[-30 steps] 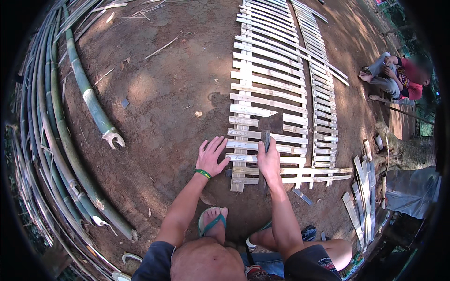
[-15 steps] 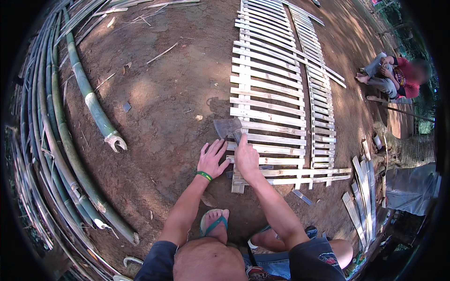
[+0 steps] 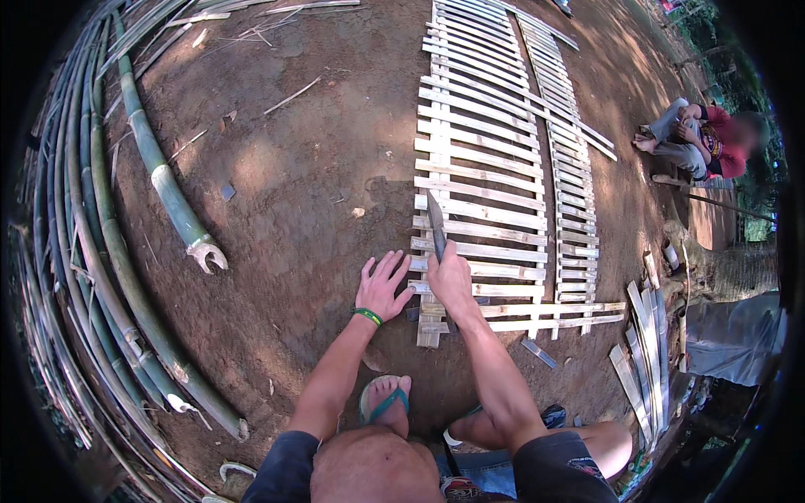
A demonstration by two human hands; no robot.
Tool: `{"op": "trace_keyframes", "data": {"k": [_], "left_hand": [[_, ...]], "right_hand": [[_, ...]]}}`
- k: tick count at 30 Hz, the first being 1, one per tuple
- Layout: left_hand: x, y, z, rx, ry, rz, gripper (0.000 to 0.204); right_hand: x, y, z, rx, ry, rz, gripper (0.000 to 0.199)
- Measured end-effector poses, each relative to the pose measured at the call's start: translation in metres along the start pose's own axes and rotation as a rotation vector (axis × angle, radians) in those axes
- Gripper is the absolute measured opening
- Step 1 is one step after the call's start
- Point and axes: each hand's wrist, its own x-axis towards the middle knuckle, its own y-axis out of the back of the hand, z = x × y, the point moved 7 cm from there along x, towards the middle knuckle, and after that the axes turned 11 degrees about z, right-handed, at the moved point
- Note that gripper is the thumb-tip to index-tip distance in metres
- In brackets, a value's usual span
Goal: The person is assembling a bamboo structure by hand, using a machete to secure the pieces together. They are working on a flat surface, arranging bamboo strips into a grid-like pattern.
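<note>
My right hand point(image 3: 451, 277) is wrapped round the handle of a hatchet point(image 3: 436, 222), whose dark metal head shows nearly edge-on above the fist. The hatchet is over the left end of a panel of pale split-bamboo slats point(image 3: 490, 205) lying on the ground. My left hand point(image 3: 383, 289) has its fingers spread, the thumb by the end of a lower slat point(image 3: 425, 287); whether it presses on the slat I cannot tell. A green and yellow band point(image 3: 367, 314) circles the left wrist.
Long green bamboo poles point(image 3: 109, 218) lie along the left, with one notched pole point(image 3: 172, 189) apart. A second slat panel point(image 3: 574, 201) lies beside the first. Loose slats point(image 3: 641, 360) are at lower right. A person in red point(image 3: 717, 138) sits at far right.
The hatchet has turned in my right hand, from its broad face showing to nearly edge-on, its head swinging right over the slats. My left hand stays in almost the same place.
</note>
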Motion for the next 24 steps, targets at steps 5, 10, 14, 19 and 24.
{"op": "trace_keyframes", "data": {"k": [5, 10, 14, 19, 24], "left_hand": [[0.008, 0.002, 0.001, -0.044, 0.017, -0.003, 0.071], [-0.002, 0.002, 0.001, -0.006, 0.012, -0.018, 0.071], [0.006, 0.004, -0.006, 0.006, 0.004, -0.008, 0.071], [0.003, 0.004, 0.003, -0.033, 0.019, -0.032, 0.070], [0.007, 0.005, -0.004, -0.014, 0.007, -0.011, 0.073]], "right_hand": [[-0.002, 0.003, 0.006, -0.086, 0.073, 0.009, 0.032], [0.011, 0.027, 0.007, 0.169, -0.112, 0.058, 0.031], [0.005, 0.036, -0.022, 0.248, -0.023, 0.133, 0.033], [0.014, 0.017, 0.039, 0.274, -0.479, -0.153, 0.039], [0.011, 0.012, 0.030, 0.274, -0.147, 0.072, 0.039]]}}
